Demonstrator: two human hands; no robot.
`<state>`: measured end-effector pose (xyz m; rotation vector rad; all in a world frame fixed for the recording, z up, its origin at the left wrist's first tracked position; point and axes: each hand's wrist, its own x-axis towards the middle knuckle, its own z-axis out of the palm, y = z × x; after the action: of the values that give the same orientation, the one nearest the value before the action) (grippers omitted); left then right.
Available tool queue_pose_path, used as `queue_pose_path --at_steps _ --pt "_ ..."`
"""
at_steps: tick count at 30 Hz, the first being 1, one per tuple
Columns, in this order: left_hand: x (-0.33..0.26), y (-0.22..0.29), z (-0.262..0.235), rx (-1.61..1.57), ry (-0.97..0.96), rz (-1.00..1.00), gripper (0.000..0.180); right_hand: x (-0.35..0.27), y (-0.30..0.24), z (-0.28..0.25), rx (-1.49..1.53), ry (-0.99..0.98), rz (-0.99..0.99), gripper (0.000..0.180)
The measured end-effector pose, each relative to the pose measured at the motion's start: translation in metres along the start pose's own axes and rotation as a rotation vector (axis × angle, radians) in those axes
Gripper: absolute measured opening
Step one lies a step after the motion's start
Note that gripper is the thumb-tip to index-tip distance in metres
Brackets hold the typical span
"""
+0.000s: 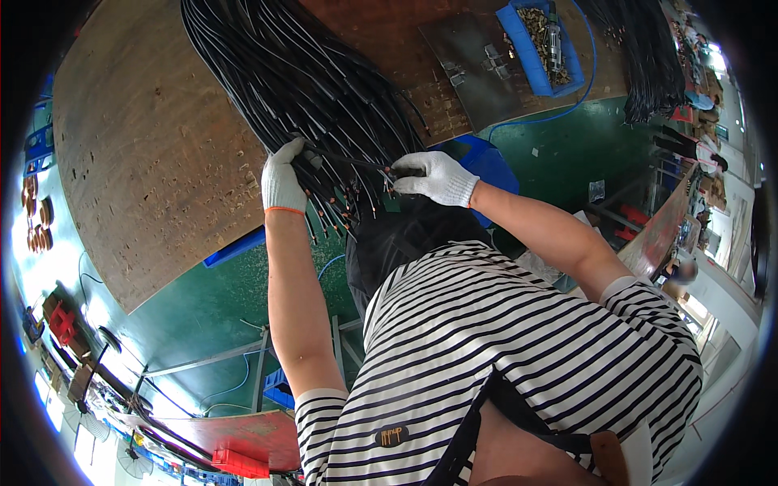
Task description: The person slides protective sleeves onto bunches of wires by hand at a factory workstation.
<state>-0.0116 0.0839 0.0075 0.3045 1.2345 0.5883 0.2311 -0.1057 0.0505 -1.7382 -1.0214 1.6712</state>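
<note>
At bench edge, left hand (282, 180) and right hand (436, 176) gripping black cables (324, 89)

- black cables (316, 89), loads of them
- white gloves, left hand (281, 180) has an orange cuff, right hand (433, 176) plain
- brown worktable (154, 154)
- blue bin (539, 49)
- green floor (211, 300)
- shirt (502, 348) black-and-white striped

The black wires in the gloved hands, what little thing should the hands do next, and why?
Probably draw the one wire stretched between the hands free of the bundle of black wires. The left hand grips the bundle near its metal-tipped ends, while the right hand pinches that single wire, already separated sideways from the rest.
</note>
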Motion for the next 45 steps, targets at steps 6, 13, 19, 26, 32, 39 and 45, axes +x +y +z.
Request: queue_pose_path --at_steps 6,13,19,26,32,39,45 --pt "-0.01 0.003 0.012 0.097 0.008 0.03 0.014 0.01 -0.027 0.007 -0.465 0.146 -0.175 0.038" --pt "-0.01 0.006 0.007 0.11 -0.013 0.052 0.012 0.034 -0.028 0.021 -0.643 -0.072 -0.18 0.044" --pt "-0.009 0.004 -0.001 0.13 -0.028 0.032 0.013 0.047 -0.017 0.041 -0.04 -0.331 0.072 0.039" --pt "-0.004 0.005 -0.015 0.113 -0.053 0.002 0.014 0.071 -0.021 0.056 0.046 -0.29 0.059 0.039" --pt "-0.016 0.012 -0.003 0.22 0.033 0.063 0.02 0.13 -0.069 0.068 -0.048 -0.02 0.034 0.04" --pt "-0.023 0.034 -0.04 0.189 0.013 0.012 0.023 0.218 -0.124 0.084 -0.286 0.106 0.047 0.061" --pt "-0.012 0.026 -0.05 0.279 0.04 0.069 0.019 0.232 -0.146 0.067 -0.247 0.228 -0.209 0.036"
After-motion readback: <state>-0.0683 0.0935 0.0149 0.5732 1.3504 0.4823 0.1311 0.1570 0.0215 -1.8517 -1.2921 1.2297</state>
